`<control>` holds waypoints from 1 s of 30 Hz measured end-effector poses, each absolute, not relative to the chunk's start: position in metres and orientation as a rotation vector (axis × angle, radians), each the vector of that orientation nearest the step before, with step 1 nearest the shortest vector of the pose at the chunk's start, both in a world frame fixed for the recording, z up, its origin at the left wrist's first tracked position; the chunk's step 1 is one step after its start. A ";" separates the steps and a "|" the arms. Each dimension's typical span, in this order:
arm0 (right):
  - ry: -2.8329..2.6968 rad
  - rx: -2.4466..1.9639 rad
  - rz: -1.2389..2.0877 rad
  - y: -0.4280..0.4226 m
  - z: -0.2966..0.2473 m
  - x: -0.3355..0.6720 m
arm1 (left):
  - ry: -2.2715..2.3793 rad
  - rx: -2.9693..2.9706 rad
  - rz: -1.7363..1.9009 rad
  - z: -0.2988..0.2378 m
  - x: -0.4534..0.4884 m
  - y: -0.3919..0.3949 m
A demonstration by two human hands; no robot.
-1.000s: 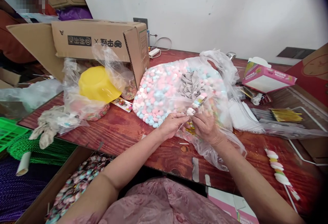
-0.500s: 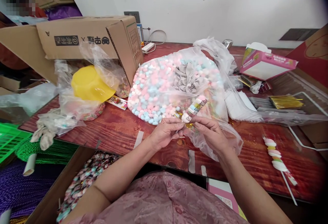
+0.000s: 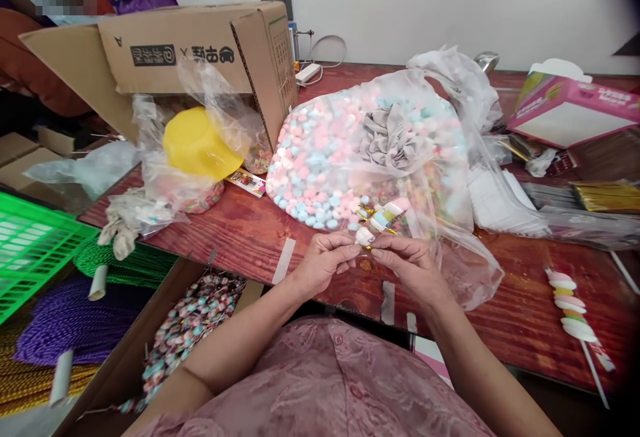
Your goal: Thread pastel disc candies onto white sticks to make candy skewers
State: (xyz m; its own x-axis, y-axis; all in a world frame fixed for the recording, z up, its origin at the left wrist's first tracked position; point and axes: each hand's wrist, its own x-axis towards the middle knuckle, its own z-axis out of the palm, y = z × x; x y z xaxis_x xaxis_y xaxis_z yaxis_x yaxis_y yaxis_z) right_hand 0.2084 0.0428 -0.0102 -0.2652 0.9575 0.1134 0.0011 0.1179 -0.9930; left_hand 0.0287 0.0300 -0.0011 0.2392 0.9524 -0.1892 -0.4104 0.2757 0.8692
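Note:
In front of me a marshmallow candy skewer [image 3: 384, 215] in pastel pink, white and blue points up and to the right. It seems to be in clear wrapping, with gold strands around it. My left hand [image 3: 325, 260] is closed in a pinch on the wrapper's lower end. A gold twist tie [image 3: 369, 247] lies at that end, and my right hand [image 3: 413, 267] pinches there with thumb and fingers. The fingertips partly hide what is between them. Just behind is a big clear bag of pastel candies [image 3: 320, 157] with a grey scrunched cloth [image 3: 387, 137] on it.
Left stand a cardboard box [image 3: 200, 43], a yellow bowl [image 3: 200, 143] in plastic and a green basket [image 3: 35, 250]. Another candy skewer [image 3: 570, 303] lies on the right. Gold ties [image 3: 607, 197] and a pink carton [image 3: 575, 107] sit behind it. Below the table edge, a box holds many strung candies [image 3: 195, 323].
The view has swung left and down, so the table things appear farther right. The held skewer has turned: its printed label faced me before, and now its coloured candies show. Both hands stay pinched at its base.

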 end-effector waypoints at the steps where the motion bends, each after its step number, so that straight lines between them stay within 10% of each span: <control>1: -1.487 -1.007 1.309 0.042 -0.010 0.207 | 0.848 0.793 1.085 -0.002 0.028 0.028; 30: -1.866 -1.084 0.664 0.022 -0.041 0.169 | 0.959 0.966 1.081 -0.038 0.013 0.014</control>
